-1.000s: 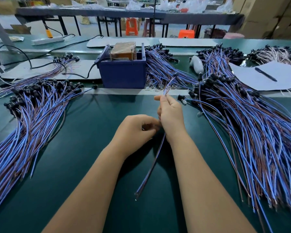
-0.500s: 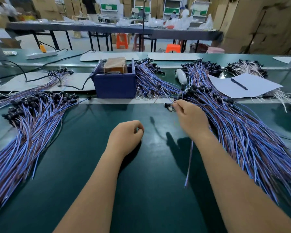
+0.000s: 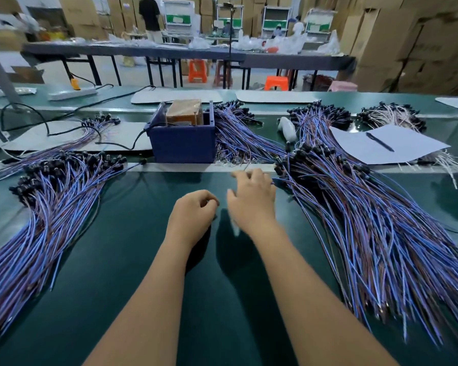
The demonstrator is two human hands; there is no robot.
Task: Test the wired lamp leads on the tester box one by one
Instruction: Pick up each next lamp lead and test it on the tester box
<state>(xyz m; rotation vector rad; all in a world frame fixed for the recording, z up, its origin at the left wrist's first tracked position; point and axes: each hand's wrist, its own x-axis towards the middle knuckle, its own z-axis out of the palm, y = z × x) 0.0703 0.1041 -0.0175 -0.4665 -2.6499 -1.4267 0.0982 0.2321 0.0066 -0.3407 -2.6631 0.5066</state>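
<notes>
A worker's right hand (image 3: 251, 199), blurred in motion, hovers over the green bench (image 3: 132, 260) just left of the big fan of untested lamp leads (image 3: 368, 233). A pale streak beneath the wrist may be one lead (image 3: 234, 228) hanging from it; whether the fingers pinch it or are loose cannot be told. The left hand (image 3: 193, 215) rests nearby with fingers loosely curled and apparently holding nothing. The blue tester box (image 3: 183, 143) sits straight ahead, beyond both hands and a little to the left, across a pale strip (image 3: 169, 167) at the bench's far edge. The untested leads run diagonally, black caps toward the box and bare ends toward the worker. The right hand is the nearer to that supply, and slightly nearer to the box. A second heap of leads (image 3: 45, 207) lies to the left.
</notes>
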